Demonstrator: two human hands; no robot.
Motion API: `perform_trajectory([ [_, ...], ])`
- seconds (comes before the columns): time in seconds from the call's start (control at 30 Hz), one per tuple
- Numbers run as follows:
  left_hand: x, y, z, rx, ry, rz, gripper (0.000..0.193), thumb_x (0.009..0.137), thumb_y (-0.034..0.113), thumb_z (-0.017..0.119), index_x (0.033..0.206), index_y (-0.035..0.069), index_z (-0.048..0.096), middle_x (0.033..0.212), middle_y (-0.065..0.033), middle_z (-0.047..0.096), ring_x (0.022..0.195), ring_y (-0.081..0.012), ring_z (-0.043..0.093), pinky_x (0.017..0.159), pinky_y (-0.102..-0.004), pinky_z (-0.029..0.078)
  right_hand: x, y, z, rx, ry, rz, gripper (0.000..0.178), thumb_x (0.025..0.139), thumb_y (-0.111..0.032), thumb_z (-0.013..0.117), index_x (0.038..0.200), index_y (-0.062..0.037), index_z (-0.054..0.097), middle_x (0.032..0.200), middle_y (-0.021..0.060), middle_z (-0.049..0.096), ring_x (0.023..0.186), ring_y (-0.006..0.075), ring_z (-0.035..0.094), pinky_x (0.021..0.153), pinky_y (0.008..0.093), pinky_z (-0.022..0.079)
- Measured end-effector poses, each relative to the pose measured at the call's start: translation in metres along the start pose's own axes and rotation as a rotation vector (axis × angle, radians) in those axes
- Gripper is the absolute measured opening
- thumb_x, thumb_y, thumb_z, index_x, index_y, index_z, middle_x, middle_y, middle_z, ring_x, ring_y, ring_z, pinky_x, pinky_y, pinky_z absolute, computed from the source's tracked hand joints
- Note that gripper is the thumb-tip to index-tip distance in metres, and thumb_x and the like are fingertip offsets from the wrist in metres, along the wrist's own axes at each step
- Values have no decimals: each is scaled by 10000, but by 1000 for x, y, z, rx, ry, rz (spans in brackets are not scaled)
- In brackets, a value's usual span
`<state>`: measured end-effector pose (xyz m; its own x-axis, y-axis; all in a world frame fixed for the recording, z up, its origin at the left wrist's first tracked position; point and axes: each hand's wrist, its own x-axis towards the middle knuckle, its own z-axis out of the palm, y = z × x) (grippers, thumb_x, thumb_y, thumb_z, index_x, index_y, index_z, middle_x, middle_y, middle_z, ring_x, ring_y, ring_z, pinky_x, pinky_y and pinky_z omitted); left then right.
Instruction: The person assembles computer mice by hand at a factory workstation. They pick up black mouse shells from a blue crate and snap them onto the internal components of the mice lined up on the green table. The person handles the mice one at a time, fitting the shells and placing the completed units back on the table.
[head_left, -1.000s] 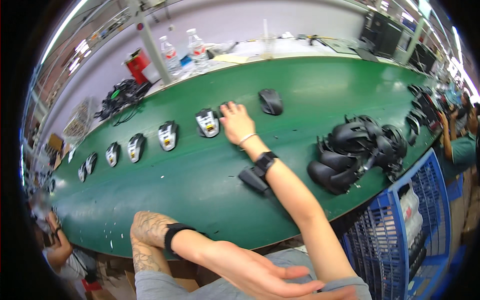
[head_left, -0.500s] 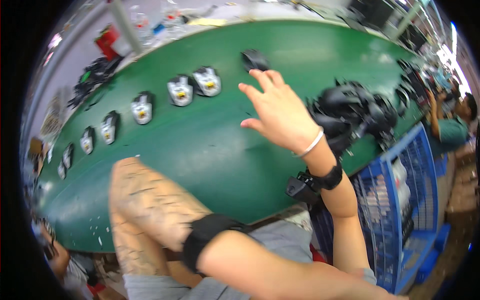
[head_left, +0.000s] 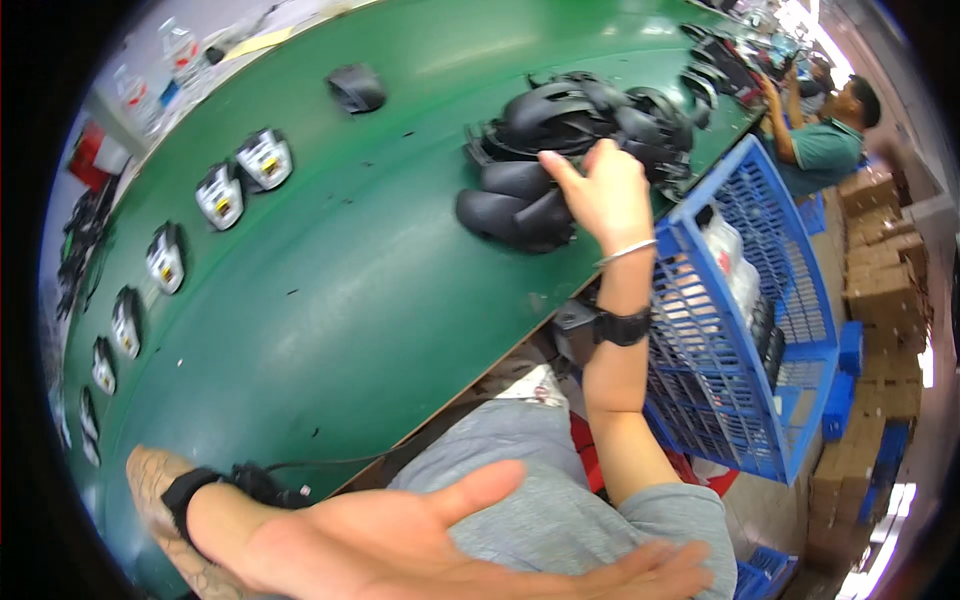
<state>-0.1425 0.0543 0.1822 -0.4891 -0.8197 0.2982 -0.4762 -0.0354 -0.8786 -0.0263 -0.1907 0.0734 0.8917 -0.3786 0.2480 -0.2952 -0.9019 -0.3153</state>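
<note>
My right hand (head_left: 605, 195) reaches over a pile of black curved plastic shells (head_left: 560, 115). Its thumb stands apart from the fingers, some of which are turned away, and nothing shows in its grip. Below it, two smooth black shells (head_left: 515, 215) lie at the pile's near edge. Close to my body, my left hand (head_left: 420, 540) is turned palm up, empty, fingers slightly blurred; its bent forearm wears a black strap. One black shell (head_left: 356, 88) lies alone farther back. Rounded black-and-silver pieces with yellow centres, shaped like computer mice (head_left: 220, 195), form a row along the left.
All this lies on a long green tabletop (head_left: 330, 300). At its right stands a blue plastic crate (head_left: 700, 330) with white bags inside. Plastic bottles (head_left: 180, 50) stand at the far left. A co-worker (head_left: 825, 130) in green sits at the far right, before stacked cartons (head_left: 880, 290).
The view has swung to the right. My right hand has gone from near the lone black shell to the pile. My left hand has come into view, palm up.
</note>
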Motion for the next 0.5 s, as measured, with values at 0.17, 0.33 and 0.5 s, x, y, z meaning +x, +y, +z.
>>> perform_trajectory([
  [0.17, 4, 22, 5, 88, -96, -245, 919, 875, 569, 490, 1424, -58, 104, 1525, -168, 109, 1417, -253, 108, 1174, -340, 127, 1, 36, 7, 83, -22, 65, 592, 747, -546, 706, 845, 19, 556, 675, 136, 605, 593, 226, 618, 544, 343, 514],
  [0.33, 44, 3, 11, 1754, 249, 201, 630, 880, 360, 543, 1338, -4, 311, 1409, -161, 299, 1321, -256, 272, 1079, -334, 257, -12, 26, -7, 461, -209, 316, 551, 786, -497, 697, 947, -5, 508, 800, 102, 589, 522, 149, 592, 431, 278, 501],
  [0.5, 37, 0, 20, 448, 114, -71, 519, 853, 296, 547, 1247, 1, 382, 1295, -157, 379, 1208, -259, 362, 978, -351, 325, -16, 29, 0, 627, -149, 284, 519, 812, -407, 705, 1058, -2, 494, 878, 119, 588, 548, 132, 572, 454, 251, 485],
])
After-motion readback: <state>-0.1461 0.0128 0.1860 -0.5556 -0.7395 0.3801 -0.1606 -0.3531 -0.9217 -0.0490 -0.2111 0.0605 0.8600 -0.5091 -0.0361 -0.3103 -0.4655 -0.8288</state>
